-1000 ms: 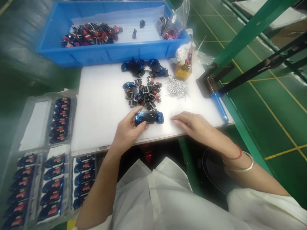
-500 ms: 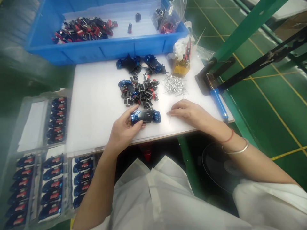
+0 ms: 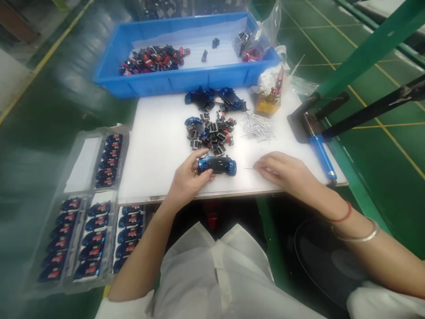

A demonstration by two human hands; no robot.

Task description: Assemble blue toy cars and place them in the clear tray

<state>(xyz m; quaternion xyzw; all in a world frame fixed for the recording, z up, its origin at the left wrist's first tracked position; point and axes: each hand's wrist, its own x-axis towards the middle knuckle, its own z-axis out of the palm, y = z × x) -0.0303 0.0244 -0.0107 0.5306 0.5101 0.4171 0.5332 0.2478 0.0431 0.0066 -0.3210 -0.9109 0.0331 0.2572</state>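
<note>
My left hand (image 3: 187, 177) is closed around the left end of a blue and black toy car body (image 3: 219, 165), its dark flat underside facing up. To the right of it, my right hand (image 3: 282, 168) pinches a thin metal pin (image 3: 248, 168) that points left toward the car body, with a gap between them. Beyond the car body lies a pile of small black, silver and red parts (image 3: 212, 133). A heap of thin metal pins (image 3: 258, 127) is to the right of that pile. Two more blue car shells (image 3: 230, 98) rest near the back of the white tabletop (image 3: 156, 146).
A blue bin (image 3: 186, 79) holding more parts and a plastic bag stands at the back. A soldering iron with a blue handle (image 3: 322, 156) leans at the right edge. By the yellow container (image 3: 268, 106) is crumpled white material. Clear trays (image 3: 63, 280) of blue cars lie low at left.
The view has shifted, so the table appears farther right and lower. The pin in my right hand now shows pointing left instead of downward. My left hand keeps hold of the car body.
</note>
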